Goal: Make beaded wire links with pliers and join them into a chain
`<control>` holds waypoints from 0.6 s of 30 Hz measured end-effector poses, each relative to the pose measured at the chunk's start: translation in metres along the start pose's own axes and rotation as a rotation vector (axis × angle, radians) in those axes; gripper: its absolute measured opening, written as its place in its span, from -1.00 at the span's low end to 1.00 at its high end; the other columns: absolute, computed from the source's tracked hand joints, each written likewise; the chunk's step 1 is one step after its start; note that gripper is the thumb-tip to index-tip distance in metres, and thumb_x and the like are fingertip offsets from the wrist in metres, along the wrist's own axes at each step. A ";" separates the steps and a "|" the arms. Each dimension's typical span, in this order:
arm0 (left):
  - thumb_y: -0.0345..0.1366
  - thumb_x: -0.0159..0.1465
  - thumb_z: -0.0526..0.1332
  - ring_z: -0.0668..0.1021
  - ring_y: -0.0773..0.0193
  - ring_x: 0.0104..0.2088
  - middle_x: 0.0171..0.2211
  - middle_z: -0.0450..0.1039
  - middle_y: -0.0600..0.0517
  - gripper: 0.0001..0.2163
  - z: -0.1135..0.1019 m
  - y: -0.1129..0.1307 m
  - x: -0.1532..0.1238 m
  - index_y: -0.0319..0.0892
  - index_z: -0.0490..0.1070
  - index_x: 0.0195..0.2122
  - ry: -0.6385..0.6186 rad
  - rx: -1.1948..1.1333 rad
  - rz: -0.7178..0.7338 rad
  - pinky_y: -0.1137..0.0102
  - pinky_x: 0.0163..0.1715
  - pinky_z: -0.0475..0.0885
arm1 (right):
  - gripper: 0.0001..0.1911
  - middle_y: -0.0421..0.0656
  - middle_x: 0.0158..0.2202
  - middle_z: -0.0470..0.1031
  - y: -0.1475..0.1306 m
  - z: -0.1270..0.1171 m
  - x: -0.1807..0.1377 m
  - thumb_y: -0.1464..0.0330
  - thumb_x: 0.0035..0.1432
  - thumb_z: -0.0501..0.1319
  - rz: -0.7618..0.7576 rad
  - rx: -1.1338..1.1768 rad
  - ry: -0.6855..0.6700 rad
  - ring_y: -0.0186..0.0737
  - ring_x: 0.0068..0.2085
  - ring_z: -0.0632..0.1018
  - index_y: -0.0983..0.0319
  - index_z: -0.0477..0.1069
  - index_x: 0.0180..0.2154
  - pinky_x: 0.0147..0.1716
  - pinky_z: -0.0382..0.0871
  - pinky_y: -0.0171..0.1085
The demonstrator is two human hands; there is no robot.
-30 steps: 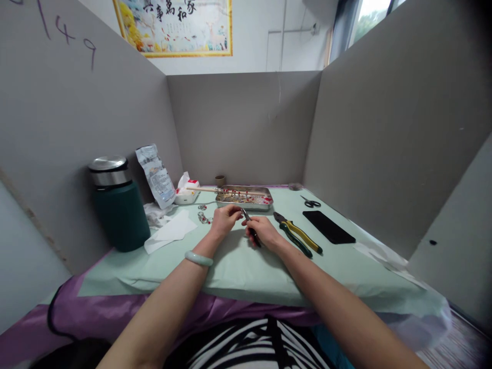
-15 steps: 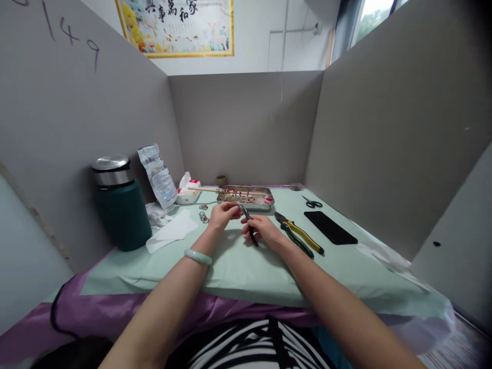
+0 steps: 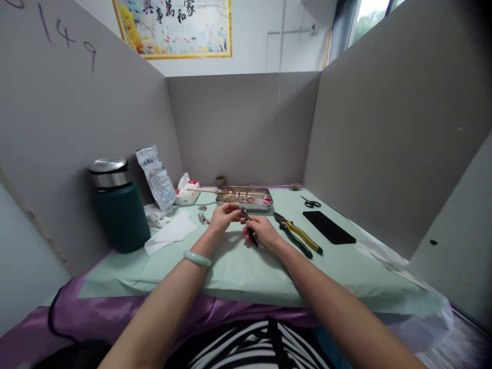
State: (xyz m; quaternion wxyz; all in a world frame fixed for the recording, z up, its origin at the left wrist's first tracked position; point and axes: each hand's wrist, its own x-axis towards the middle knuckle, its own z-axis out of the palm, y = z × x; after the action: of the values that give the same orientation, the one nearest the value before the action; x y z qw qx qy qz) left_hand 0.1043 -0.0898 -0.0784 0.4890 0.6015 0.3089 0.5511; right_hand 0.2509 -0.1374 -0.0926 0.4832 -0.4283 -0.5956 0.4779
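Note:
My right hand is closed round a small pair of dark-handled pliers, their metal jaws pointing up and to the left. Pinched fingers of my left hand meet the jaw tips; what they grip there is too small to name. Just left of that hand, small beaded jewellery pieces in silver and red lie on the pale green cover. Behind both hands stands a metal tray holding red and gold beads, with a thin wooden stick across it.
To the right lie large yellow-and-green pliers, a black phone and black scissors. On the left are white paper, a tissue pack, a silver pouch and a tall green flask. Grey partitions enclose the table.
The view has shifted slightly. My hands stay together at nearly the same spot, with the small pliers' jaws still at my left fingertips.

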 end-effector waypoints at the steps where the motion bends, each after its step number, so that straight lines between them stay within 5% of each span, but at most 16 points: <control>1: -0.29 -0.06 0.36 0.57 0.27 -0.45 -0.47 0.53 -0.01 -0.77 0.001 -0.001 0.000 -0.28 0.44 -0.39 0.000 0.011 0.012 0.32 -0.37 0.50 | -0.85 -0.19 -0.52 0.47 0.002 0.000 0.001 0.39 0.03 0.06 -0.022 -0.037 0.013 -0.34 -0.60 0.45 0.27 0.37 -0.36 -0.62 0.34 -0.37; 8: -0.29 -0.06 0.35 0.55 0.30 -0.49 -0.55 0.50 0.05 -0.80 0.002 -0.005 0.004 -0.25 0.39 -0.45 0.034 0.076 0.107 0.34 -0.37 0.48 | -0.79 -0.16 -0.39 0.51 0.003 -0.005 0.003 0.37 0.11 0.06 -0.278 -0.480 0.138 -0.24 -0.35 0.49 0.24 0.47 -0.37 -0.31 0.29 -0.30; 18: -0.21 -0.05 0.37 0.55 0.30 -0.46 -0.53 0.47 0.08 -0.76 0.001 0.001 0.000 -0.21 0.36 -0.46 0.004 0.118 0.202 0.36 -0.36 0.47 | -0.80 -0.15 -0.43 0.43 0.007 -0.006 -0.002 0.40 0.17 0.07 -0.486 -0.770 0.219 -0.21 -0.35 0.41 0.21 0.47 -0.31 -0.33 0.19 -0.32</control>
State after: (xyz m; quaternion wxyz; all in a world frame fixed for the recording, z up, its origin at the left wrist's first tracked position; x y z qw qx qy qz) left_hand 0.1056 -0.0902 -0.0769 0.3942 0.6563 0.2794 0.5795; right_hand 0.2575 -0.1370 -0.0989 0.4469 -0.4723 -0.7583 0.0469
